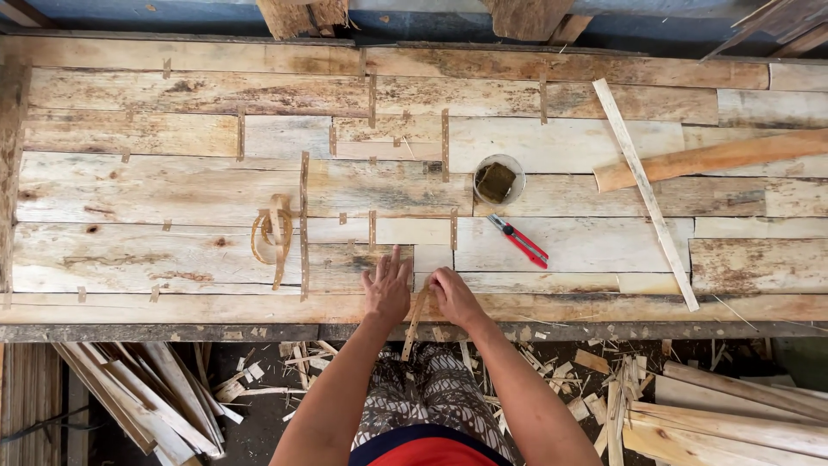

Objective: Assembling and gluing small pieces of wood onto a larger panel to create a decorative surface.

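Observation:
My left hand (386,289) lies flat with fingers spread on the pale veneer sheet (172,259) near the table's front edge. Just to its right, my right hand (453,296) pinches the upper end of a thin brown tape strip (413,332) that hangs down over the table edge. Both hands sit over a seam between veneer pieces. The sheet is made of many patched wood pieces joined by short brown tape strips.
A red-handled cutter (518,239) lies right of my hands. Behind it stands a small clear cup (498,179) with a dark sponge. A loose tape coil (274,231) lies to the left. A long thin slat (645,192) and a wooden stick (711,158) rest at the right. Veneer scraps litter the floor.

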